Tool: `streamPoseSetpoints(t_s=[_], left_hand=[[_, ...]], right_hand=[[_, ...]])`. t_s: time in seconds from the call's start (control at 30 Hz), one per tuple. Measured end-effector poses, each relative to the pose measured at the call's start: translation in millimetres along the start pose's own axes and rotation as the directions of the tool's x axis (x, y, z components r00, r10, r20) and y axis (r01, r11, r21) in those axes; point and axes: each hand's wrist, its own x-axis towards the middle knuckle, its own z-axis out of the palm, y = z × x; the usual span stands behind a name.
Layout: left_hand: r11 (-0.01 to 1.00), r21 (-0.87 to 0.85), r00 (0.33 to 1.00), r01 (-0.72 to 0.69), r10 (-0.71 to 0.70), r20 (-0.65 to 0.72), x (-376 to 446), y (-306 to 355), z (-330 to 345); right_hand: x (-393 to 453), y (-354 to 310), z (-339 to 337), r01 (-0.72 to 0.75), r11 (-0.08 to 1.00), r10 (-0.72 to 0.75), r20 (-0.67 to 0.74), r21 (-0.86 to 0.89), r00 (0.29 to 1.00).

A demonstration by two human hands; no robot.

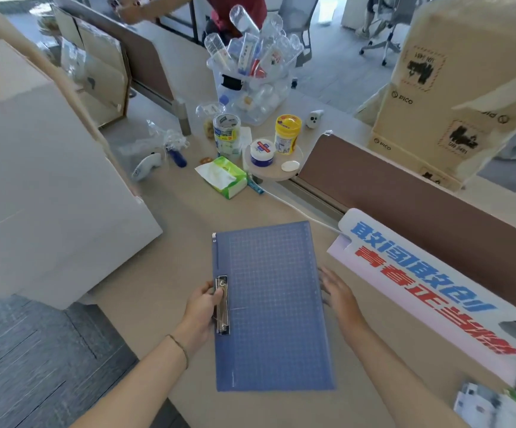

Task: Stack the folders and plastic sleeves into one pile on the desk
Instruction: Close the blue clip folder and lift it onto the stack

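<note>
Blue clipboard folder (273, 307), stiff, light; left hand (202, 307) pinches clip at 9 o'clock, right hand (338, 293) spread at 3 o'clock edge.

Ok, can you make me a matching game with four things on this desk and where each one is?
Things:
1. blue folder
2. tissue pack
3. yellow jar
4. left hand

Places:
A. on the small round shelf
B. flat on the desk between the two hands
C. on the folder's metal clip
D. on the desk, left of the round shelf

Pairs: 1-B, 2-D, 3-A, 4-C
</note>
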Motion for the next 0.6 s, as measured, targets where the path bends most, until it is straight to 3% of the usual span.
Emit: streamPoseSetpoints(t_s=[0.1,0.23,0.37,0.6], left_hand=[[1.0,0.009,0.998,-0.001,0.001,0.062,-14,-5,20],[0.999,0.036,0.991,0.008,-0.013,0.135,-32,-19,53],[0.997,0.067,0.981,0.035,-0.047,0.187,-51,-42,91],[0.983,0.17,0.954,0.073,-0.118,0.274,-90,-102,164]], right_hand=[[-32,-10,-16,-0.021,0.984,0.021,0.002,0.175,1.0],[-67,-2,-42,0.017,0.942,0.018,-0.102,0.336,0.995],[-105,22,-84,-0.029,0.975,0.057,-0.125,0.222,0.991],[-175,85,-165,-0.026,0.999,0.035,-0.368,0.027,0.929]])
